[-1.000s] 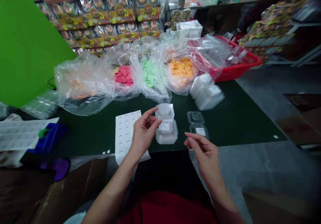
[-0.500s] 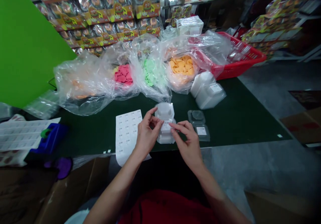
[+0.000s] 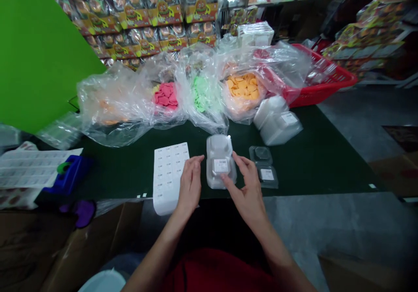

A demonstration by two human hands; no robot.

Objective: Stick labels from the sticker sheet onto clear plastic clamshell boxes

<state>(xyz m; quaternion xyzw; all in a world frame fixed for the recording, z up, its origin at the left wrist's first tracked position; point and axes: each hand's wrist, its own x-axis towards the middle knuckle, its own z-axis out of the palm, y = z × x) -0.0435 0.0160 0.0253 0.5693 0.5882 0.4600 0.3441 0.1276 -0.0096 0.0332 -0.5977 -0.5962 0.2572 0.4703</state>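
A stack of clear plastic clamshell boxes point(image 3: 219, 143) lies unfolded near the table's front edge. On the top box's nearer half sits a white printed label point(image 3: 221, 165). My right hand point(image 3: 245, 186) is at the boxes' right side, its thumb by the label's lower right corner and its forefinger at the edge, fingers apart. To the left of the boxes my left hand point(image 3: 190, 182) holds nothing, its fingers stretched out. Beside that hand lies a sheet of printed labels point(image 3: 168, 174), hanging over the front edge. Another unfolded clear box with a label point(image 3: 267, 174) lies at the right.
Plastic bags hold pink pieces point(image 3: 166, 96), green pieces point(image 3: 200, 93) and orange pieces point(image 3: 243, 86). Stacked clear boxes point(image 3: 281, 125) lean near a red basket point(image 3: 326, 89). A blue tape dispenser point(image 3: 67, 178) stands left. Packed goods point(image 3: 166, 11) line the back.
Both hands have drawn back from the label, which now lies flat on the top box. My left hand has moved left off the box; my right hand remains at its right side.
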